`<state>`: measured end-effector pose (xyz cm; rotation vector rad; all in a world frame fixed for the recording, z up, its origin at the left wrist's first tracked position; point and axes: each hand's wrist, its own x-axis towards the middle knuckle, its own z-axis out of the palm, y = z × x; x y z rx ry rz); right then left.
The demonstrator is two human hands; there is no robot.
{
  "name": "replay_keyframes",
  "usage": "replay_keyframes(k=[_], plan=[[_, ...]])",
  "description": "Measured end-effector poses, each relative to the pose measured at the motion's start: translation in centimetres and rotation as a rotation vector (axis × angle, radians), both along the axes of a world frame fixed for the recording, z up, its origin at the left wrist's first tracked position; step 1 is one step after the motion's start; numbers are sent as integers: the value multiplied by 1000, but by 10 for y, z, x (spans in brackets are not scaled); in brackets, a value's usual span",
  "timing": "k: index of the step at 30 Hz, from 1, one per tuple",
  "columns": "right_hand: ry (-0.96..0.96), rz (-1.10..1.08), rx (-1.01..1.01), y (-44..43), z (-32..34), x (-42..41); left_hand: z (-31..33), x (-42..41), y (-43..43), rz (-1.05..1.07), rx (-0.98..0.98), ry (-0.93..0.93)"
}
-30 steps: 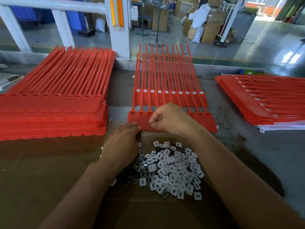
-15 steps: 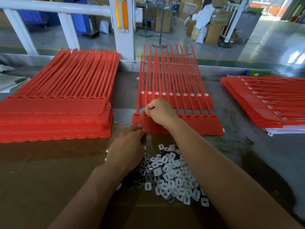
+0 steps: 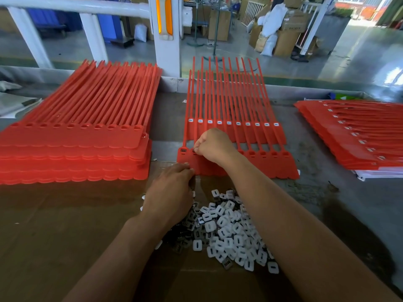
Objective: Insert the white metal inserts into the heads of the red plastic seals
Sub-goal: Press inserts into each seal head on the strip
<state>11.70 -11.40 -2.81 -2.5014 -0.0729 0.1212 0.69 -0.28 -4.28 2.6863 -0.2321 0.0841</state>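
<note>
Up and leftward has gone the right hand (image 3: 212, 147) since a second ago, from the near edge of the flat red plastic sheet of joined strap seals (image 3: 272, 164) to the head row at its 9 o'clock end. The left hand (image 3: 172, 190) has kept its place. That right hand is curled tight, thumb and forefinger pinched on the second head from the left, where a dark scrap of what looks like an insert shows at the tips. The first head (image 3: 183, 150), just beside it at 9 o'clock, already carries one. The left hand lies back-up with fingers tucked down into the 10 o'clock edge of the heap of small white slotted square metal inserts (image 3: 229, 227); what it grips, if anything, I cannot tell. The heap sits on a brown cardboard sheet (image 3: 54, 236) on the table (image 3: 316, 192), at 6 o'clock from the seals and close under both wrists. I judge the inserts light, rigid and smooth — apt to slip, best pinched by two opposite edges. The seals look thin and bendy, stiffer at the heads, and likely to slide unless the near edge is held. Five empty heads show at 3 o'clock of the working hand.
</note>
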Motion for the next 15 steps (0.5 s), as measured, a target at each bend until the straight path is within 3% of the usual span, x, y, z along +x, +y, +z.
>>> replay_keyframes(k=[6, 15], plan=[[17, -60, 104, -2, 4, -3, 0, 1, 0, 0, 3, -2], [28, -40, 106, -4, 5, -4, 1, 0, 0, 7, 6, 4]])
